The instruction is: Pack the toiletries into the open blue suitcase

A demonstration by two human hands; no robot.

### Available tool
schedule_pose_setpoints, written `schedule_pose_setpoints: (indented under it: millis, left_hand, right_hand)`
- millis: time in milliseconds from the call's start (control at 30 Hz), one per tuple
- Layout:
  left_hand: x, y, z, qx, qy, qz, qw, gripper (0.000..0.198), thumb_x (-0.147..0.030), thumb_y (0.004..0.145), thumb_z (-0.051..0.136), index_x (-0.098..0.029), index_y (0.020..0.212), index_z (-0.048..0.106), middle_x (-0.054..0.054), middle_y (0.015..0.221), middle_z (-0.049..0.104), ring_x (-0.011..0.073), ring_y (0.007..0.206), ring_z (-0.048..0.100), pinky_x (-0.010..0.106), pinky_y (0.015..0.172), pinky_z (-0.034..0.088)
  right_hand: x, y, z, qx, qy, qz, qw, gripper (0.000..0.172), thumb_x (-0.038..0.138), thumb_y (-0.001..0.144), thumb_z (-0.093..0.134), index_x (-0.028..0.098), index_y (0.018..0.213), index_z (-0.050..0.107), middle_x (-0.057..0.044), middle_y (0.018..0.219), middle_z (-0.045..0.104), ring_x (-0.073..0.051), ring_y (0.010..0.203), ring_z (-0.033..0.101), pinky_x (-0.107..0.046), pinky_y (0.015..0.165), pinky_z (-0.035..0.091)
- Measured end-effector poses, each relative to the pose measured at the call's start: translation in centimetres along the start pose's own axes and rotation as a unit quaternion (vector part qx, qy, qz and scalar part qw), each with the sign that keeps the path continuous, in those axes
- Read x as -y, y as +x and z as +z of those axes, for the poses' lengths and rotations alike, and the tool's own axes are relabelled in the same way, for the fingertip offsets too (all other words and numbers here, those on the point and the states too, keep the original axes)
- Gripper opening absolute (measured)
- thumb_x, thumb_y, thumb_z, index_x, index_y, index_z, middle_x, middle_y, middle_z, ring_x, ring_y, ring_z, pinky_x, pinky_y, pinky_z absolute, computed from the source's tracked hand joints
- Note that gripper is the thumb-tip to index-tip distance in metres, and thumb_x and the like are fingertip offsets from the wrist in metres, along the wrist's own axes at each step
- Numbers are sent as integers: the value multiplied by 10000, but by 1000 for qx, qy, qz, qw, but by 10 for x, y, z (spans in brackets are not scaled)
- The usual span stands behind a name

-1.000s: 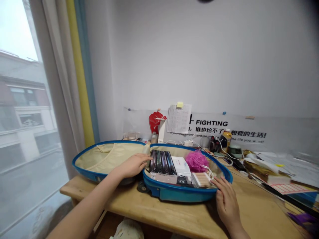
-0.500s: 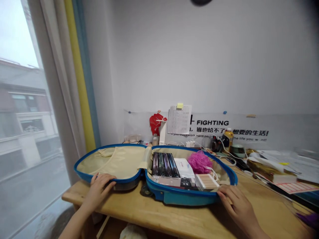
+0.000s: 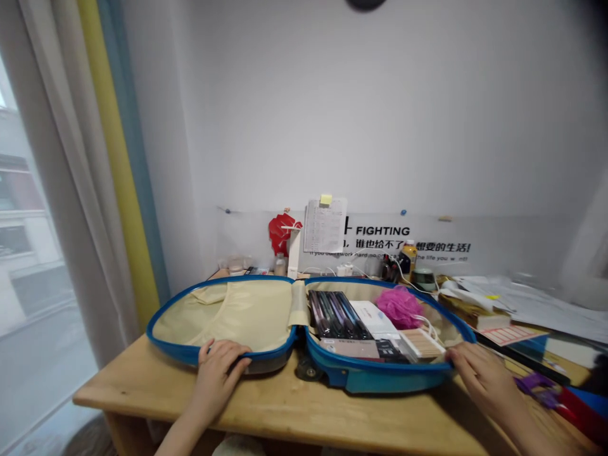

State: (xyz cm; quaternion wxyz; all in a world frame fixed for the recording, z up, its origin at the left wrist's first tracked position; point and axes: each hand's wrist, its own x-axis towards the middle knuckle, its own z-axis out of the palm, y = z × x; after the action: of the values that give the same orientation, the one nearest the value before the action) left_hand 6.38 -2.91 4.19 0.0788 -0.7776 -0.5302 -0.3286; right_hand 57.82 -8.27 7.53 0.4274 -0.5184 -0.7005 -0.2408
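A blue suitcase (image 3: 259, 310) lies opened flat on the wooden desk, its cream lining showing in both halves. At the near rim of the left half, my left hand (image 3: 221, 370) is closed over the edge. My right hand (image 3: 479, 373) grips the near right corner of the other half; its fingertips are partly hidden. That right half holds a pack of toothbrushes (image 3: 338, 316), a white box (image 3: 375, 318), a pink bath pouf (image 3: 399, 306) with a white cord, and a clear case of cotton swabs (image 3: 422, 345). The left half shows only lining and a pocket.
Behind the suitcase stand a white lamp (image 3: 294, 253), a small glass jar (image 3: 280, 264) and a yellow-labelled bottle (image 3: 409, 253). Papers (image 3: 513, 304) cover the desk's right side, with purple-handled scissors (image 3: 539, 387) nearer. A curtain (image 3: 61, 177) hangs at the left.
The suitcase has slid right along the desk with both hands on its rim. My view has turned somewhat to the right. The contents keep their arrangement.
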Motion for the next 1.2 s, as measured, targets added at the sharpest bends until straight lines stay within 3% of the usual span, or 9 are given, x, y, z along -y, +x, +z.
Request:
schedule_pose_setpoints:
  millis: [100, 233, 333, 533, 667, 800, 967, 1067, 1200]
  left_hand:
    - [-22, 4, 9, 9, -22, 15, 1000, 265, -337, 932, 428, -303, 949, 690, 24, 982, 727, 220, 979, 618, 483, 1002, 327]
    - [-46, 10, 20, 12, -56, 30, 998, 235, -321, 935, 450, -305, 942, 684, 17, 977, 724, 215, 968, 617, 466, 975, 341]
    - [-61, 13, 28, 11, -83, 35, 996, 220, -314, 936, 464, -301, 947, 683, 21, 966, 722, 214, 965, 616, 455, 968, 343]
    - [-79, 14, 33, 2, -101, 98, 990, 266, -232, 938, 446, -286, 1097, 653, 28, 1006, 713, 185, 959, 610, 410, 959, 361]
    - [-58, 11, 28, -28, -54, 144, 988, 332, -208, 939, 412, -285, 1196, 607, 26, 1109, 695, 173, 1030, 599, 402, 1015, 339]
    - [-5, 9, 23, -66, -3, 91, 994, 302, -294, 951, 408, -274, 1153, 632, 41, 1128, 695, 199, 1062, 599, 442, 1047, 322]
    - [52, 0, 29, -138, 38, 32, 989, 370, -356, 958, 351, -232, 1148, 643, 81, 1205, 664, 248, 1166, 558, 497, 1078, 293]
    - [59, -5, 35, -154, 48, 23, 987, 414, -363, 955, 338, -214, 1236, 604, 100, 1330, 585, 263, 1284, 469, 494, 1095, 287]
    - [55, -7, 39, -158, 55, 20, 986, 425, -366, 950, 356, -228, 1290, 570, 96, 1360, 561, 259, 1321, 435, 488, 1114, 275]
  right_hand:
    - [-11, 5, -12, 46, -5, 39, 998, 567, 655, 881, 340, 245, 601, 614, -44, 588, 635, -180, 570, 613, -315, 557, 478]
    - [-10, 23, -15, 87, -21, 92, 992, 611, 714, 845, 304, 239, 696, 658, -84, 731, 693, -229, 724, 665, -364, 670, 515]
    - [-3, 44, -3, 144, -37, 149, 977, 631, 718, 825, 283, 220, 790, 670, -106, 875, 712, -257, 842, 670, -390, 730, 529]
    - [8, 76, 28, 282, -75, 224, 930, 555, 570, 780, 497, 140, 1096, 651, -156, 1043, 703, -267, 889, 684, -367, 757, 530]
    - [12, 84, 40, 366, -103, 255, 889, 519, 488, 770, 550, 126, 1128, 646, -159, 1003, 711, -276, 881, 690, -352, 748, 515]
    - [17, 86, 51, 415, -129, 275, 858, 419, 379, 826, 521, 120, 1133, 638, -159, 985, 711, -247, 863, 685, -349, 767, 502]
    - [20, 92, 57, 437, -140, 281, 843, 340, 424, 887, 520, 146, 1042, 640, -94, 1025, 698, -170, 914, 654, -361, 873, 478]
    - [18, 97, 56, 438, -135, 286, 842, 331, 433, 898, 507, 143, 950, 657, -80, 976, 708, -160, 894, 658, -365, 882, 480]
    - [13, 102, 48, 404, -120, 286, 861, 333, 310, 893, 417, 141, 898, 704, -138, 997, 723, -240, 940, 684, -368, 868, 500]
